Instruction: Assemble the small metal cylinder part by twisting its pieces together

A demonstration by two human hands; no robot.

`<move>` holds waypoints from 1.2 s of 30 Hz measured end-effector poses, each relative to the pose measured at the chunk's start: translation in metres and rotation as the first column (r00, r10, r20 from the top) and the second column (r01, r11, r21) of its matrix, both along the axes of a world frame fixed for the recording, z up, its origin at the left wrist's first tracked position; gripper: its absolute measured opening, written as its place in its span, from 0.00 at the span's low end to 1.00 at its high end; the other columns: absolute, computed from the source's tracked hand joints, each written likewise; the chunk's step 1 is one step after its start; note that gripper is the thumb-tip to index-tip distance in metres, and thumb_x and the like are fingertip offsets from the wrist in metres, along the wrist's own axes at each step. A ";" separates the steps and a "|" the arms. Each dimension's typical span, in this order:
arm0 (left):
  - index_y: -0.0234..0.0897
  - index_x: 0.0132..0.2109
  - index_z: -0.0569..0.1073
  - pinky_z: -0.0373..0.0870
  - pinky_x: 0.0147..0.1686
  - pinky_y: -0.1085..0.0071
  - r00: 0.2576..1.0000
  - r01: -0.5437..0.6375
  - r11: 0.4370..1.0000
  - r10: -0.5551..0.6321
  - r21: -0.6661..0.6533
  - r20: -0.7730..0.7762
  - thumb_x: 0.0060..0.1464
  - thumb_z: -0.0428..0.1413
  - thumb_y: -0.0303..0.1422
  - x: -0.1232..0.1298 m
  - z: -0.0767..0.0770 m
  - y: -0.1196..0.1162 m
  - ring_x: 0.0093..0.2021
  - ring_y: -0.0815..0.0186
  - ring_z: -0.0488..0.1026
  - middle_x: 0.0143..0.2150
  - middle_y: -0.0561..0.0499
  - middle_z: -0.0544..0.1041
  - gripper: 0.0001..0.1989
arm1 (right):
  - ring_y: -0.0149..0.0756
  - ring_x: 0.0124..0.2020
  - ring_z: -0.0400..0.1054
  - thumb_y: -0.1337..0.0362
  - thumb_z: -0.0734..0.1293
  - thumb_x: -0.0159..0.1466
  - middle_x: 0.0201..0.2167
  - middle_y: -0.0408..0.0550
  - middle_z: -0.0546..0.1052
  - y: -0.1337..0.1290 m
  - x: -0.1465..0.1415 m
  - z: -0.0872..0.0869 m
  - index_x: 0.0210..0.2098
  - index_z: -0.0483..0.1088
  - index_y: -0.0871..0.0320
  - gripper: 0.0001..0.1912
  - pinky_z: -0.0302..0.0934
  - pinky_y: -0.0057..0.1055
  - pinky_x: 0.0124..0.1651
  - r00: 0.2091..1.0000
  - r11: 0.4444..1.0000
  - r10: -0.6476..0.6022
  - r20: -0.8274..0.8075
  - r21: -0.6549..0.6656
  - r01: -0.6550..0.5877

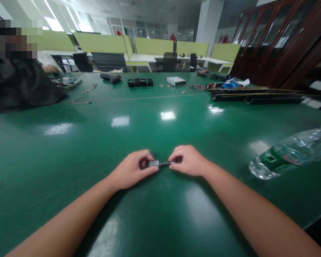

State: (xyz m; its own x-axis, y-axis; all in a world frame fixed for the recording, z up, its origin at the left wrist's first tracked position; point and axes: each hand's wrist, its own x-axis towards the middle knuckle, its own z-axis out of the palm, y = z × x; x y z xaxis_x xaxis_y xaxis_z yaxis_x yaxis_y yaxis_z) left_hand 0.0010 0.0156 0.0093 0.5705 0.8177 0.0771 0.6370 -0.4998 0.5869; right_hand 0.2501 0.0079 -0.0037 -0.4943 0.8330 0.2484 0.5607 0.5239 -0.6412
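Just above the table's middle, my left hand [135, 169] pinches a small silver-grey block [153, 164] between thumb and fingers. From the block's right side a thin dark rod [164, 164] runs across to my right hand [188, 160], whose thumb and forefinger close on its far end. The two look joined in one line, but the exact kind of part is too small to tell. Fingers hide the block's left end and the rod's tip. Both hands rest low, close to the green tabletop [149, 132].
A clear plastic bottle [283, 157] with a green label lies at the right. Along the far side are a black multi-part block [140, 82], a white box [176, 81], a cable [84, 94] and long dark bars [256, 96]. Someone sits at the far left near a dark camouflage-patterned cloth [21, 85].
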 end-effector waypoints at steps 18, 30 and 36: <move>0.37 0.38 0.72 0.62 0.29 0.73 1.000 -0.002 1.000 0.002 -0.005 -0.006 0.56 0.58 0.48 0.000 0.000 0.001 0.29 0.67 0.67 0.29 0.55 0.70 0.17 | 0.30 0.30 0.71 0.66 0.75 0.52 0.32 0.46 0.81 0.017 0.041 -0.001 0.34 0.81 0.59 0.09 0.63 0.26 0.34 0.991 0.971 -0.130 -0.018 -0.203 0.123; 0.37 0.37 0.72 0.62 0.30 0.73 1.000 0.008 1.000 -0.008 0.014 0.001 0.57 0.58 0.47 -0.001 0.000 0.000 0.29 0.67 0.68 0.29 0.54 0.71 0.17 | 0.29 0.30 0.68 0.66 0.75 0.56 0.31 0.46 0.79 0.007 0.014 -0.003 0.37 0.81 0.59 0.09 0.60 0.25 0.34 0.998 0.992 -0.024 -0.061 -0.123 0.017; 0.37 0.38 0.72 0.61 0.30 0.73 0.999 0.027 0.998 -0.028 0.053 0.023 0.53 0.61 0.46 0.000 -0.001 0.000 0.29 0.67 0.66 0.29 0.55 0.70 0.16 | 0.29 0.31 0.69 0.65 0.76 0.56 0.33 0.46 0.80 -0.002 -0.009 -0.006 0.39 0.81 0.58 0.11 0.61 0.26 0.36 0.994 0.997 -0.060 -0.092 -0.063 0.055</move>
